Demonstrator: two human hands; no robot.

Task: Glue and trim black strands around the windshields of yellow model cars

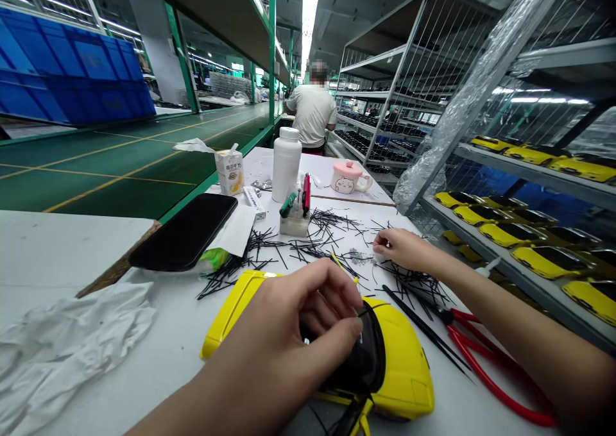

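One yellow model car (404,365) is resting on the white bench (173,359), directly in front of the person, and the left hand (293,333) is covering its middle. That hand's fingers are curling, with thumb and forefinger tips nearly meeting above the black windscreen; whether its grip is pinching anything, I cannot tell. The right hand (402,247) is reaching farther out, its bent fingers hovering at or just over thin black strips (332,221), which are lying scattered in numbers too great to count; what its grip is holding, if anything, I cannot tell. One pair of black tweezers (423,327) is lying just right of the car, beside one pair of red-handled scissors (486,388) that is partly passing under the right forearm. Beyond the car, one tool block (294,226) is holding several upright tools, one green and one red among them. One white bottle (287,167), one drink carton (230,172) and one lidded pink mug (346,179) are standing farther back, while one black phone (185,231) is lying to the left. Ahead, one co-worker (312,118) is facing away. On the right-hand rack (495,247), three yellow cars (534,154) are sitting on one shelf, with at least five more below.
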